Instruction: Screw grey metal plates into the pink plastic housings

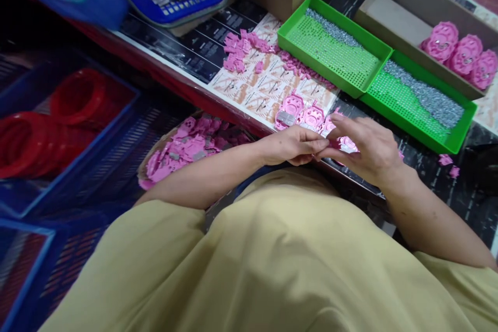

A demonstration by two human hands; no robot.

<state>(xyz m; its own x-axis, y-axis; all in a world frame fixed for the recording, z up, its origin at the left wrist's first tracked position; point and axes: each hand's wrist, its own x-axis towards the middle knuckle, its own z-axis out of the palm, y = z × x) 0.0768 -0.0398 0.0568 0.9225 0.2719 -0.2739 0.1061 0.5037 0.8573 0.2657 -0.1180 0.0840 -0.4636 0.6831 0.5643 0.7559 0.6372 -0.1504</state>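
Observation:
My left hand [292, 144] and my right hand [368, 149] meet at the table's near edge. Both pinch a small pink plastic part with a grey metal piece [346, 144] between the fingertips. Just beyond them lie two or three pink round housings [290, 110] on printed paper sheets [257, 88]. A heap of small pink pieces [243, 49] sits farther back on the sheets. Below the table edge, left of my left forearm, a container of pink parts with grey inserts [190, 148] stands.
Two green trays [290, 28] [462, 137] hold small grey metal bits. A cardboard box [392, 10] with assembled pink wheels [465, 54] stands at the back right. A blue basket [182, 5] of grey pieces is at the top. Blue crates with red rings [70, 114] are at the left.

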